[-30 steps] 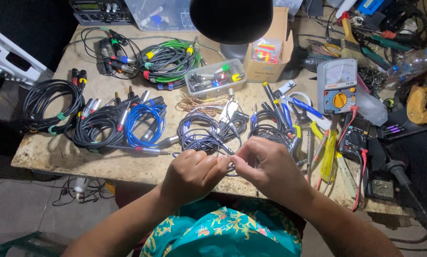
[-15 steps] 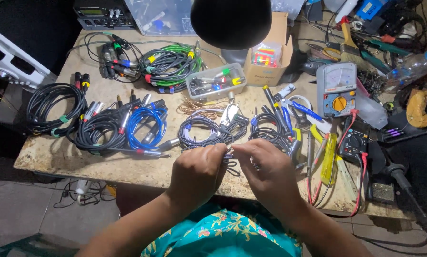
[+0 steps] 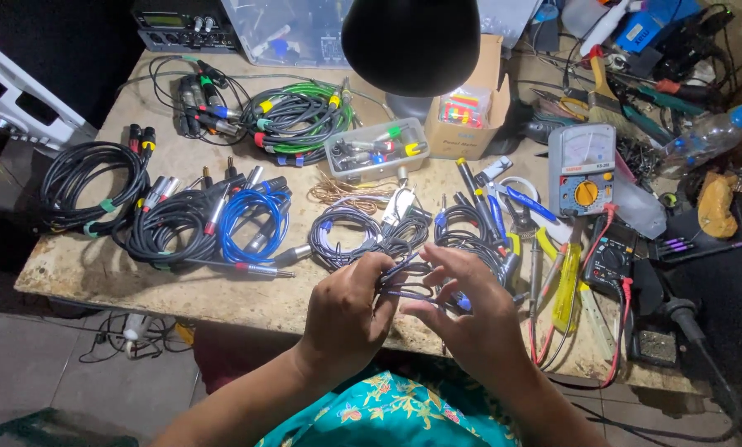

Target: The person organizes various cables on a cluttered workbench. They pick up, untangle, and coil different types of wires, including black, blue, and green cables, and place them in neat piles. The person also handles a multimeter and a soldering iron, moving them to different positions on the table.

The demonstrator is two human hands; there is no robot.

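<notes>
Both hands lifted slightly, left hand (image 3: 350, 314), right hand (image 3: 470, 319), grey cable (image 3: 404, 277)

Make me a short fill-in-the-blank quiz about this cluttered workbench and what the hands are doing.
1. Both hands, left hand and right hand, grip a coiled ____ cable.
2. The bright coil between the black ones is ____.
3. The analog meter has an ____ dial knob.

Missing words: purple; blue; orange
</notes>
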